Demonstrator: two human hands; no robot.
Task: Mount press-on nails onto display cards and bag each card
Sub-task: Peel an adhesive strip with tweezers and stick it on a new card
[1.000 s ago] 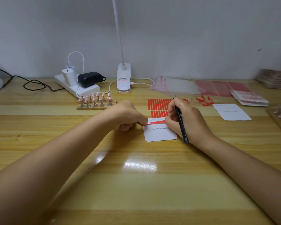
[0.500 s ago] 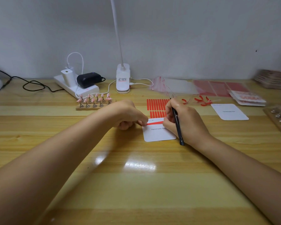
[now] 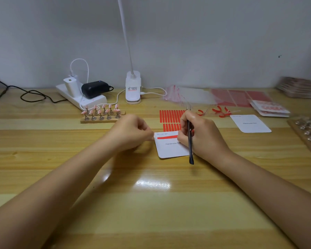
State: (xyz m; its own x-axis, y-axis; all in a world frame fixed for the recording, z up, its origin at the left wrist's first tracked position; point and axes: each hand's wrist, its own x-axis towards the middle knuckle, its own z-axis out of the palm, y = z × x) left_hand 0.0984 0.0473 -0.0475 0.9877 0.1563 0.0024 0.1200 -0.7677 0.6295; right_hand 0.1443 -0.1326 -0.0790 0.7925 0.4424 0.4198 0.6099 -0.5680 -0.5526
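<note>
wooden rack point(image 3: 99, 120): 10 nails | left hand point(image 3: 131, 131) curled at card point(image 3: 171, 146) edge, grasp unclear | right hand point(image 3: 201, 133) grips tweezers point(image 3: 189, 139) | red strip point(image 3: 167, 137) now flat on card

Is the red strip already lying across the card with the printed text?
Yes, the red strip lies across the top of the white card, just above the printed words, between the left hand and right hand.

Just two bare forearms coming in from the bottom corners, no sleeves anywhere in shot. Left hand point(image 3: 131, 131) and right hand point(image 3: 203, 135) are both bare too, no gloves, no rings, no watch or bracelet on either wrist afaict. Nails look short and plain, tho left hand's a bit blurry so can't say much more. Nothing else of the person in view.
</note>
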